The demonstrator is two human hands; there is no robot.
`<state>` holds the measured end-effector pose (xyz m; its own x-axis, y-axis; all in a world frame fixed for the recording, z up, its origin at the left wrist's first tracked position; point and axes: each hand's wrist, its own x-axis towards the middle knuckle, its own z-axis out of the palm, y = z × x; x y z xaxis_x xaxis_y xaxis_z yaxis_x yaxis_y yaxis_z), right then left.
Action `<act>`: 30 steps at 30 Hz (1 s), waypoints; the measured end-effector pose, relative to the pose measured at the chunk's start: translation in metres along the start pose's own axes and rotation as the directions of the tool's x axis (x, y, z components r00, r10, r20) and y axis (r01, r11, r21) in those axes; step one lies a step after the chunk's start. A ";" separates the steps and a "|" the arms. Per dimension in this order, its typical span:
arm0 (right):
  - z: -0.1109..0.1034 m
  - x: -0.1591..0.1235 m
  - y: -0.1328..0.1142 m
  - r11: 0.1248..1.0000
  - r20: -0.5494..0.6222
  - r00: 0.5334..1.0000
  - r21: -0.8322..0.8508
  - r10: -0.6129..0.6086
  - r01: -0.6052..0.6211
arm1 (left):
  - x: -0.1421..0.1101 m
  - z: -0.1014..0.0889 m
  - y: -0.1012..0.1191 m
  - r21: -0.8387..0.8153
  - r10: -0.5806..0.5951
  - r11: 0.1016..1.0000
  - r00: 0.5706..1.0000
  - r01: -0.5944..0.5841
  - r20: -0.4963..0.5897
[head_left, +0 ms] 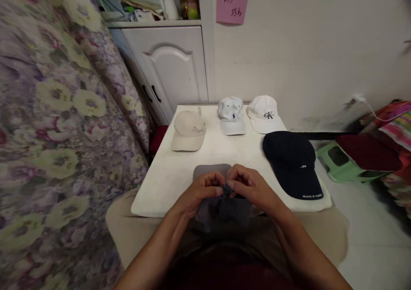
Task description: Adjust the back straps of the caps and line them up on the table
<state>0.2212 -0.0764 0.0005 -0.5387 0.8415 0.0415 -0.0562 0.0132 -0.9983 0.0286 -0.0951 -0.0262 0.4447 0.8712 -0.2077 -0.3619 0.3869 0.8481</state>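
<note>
A grey baseball cap [208, 213] lies at the table's front edge, its brim pointing away from me and its back toward me. My left hand [207, 188] pinches the cap's dark back strap from the left. From the right, my right hand [245, 182] pinches the same strap, fingertips close to the left ones. The fingers partly cover the strap, so its fastening cannot be made out. Beyond my hands are a beige cap [189, 125], a pale blue cap [231, 115] and a white cap [265, 113]. A navy cap [292, 161] lies to the right.
The caps are on a small white-topped table [160, 181] against the wall. A flowered curtain [64, 131] hangs at the left, beside a white cabinet [170, 63]. On the right floor stands a green stool [337, 161] with a dark red top. A pink note [233, 3] is on the wall.
</note>
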 end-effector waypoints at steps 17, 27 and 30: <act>-0.008 -0.004 -0.015 0.893 0.010 1.000 -0.449 -0.026 0.027 | 0.002 0.004 0.003 0.118 0.017 0.993 0.999 -0.013 -0.028; -0.020 -0.005 -0.021 0.833 0.182 0.981 -0.529 -0.073 0.160 | 0.004 0.008 0.004 0.191 0.009 0.982 0.999 0.000 -0.049; -0.019 -0.008 -0.018 0.853 0.126 0.991 -0.512 -0.039 0.098 | 0.004 0.008 0.003 0.179 0.018 0.984 0.999 -0.012 -0.031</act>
<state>0.2424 -0.0726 0.0171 -0.6376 0.7657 0.0847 0.3299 0.3708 -0.8681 0.0363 -0.0925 -0.0201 0.4130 0.8868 -0.2077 -0.2145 0.3163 0.9241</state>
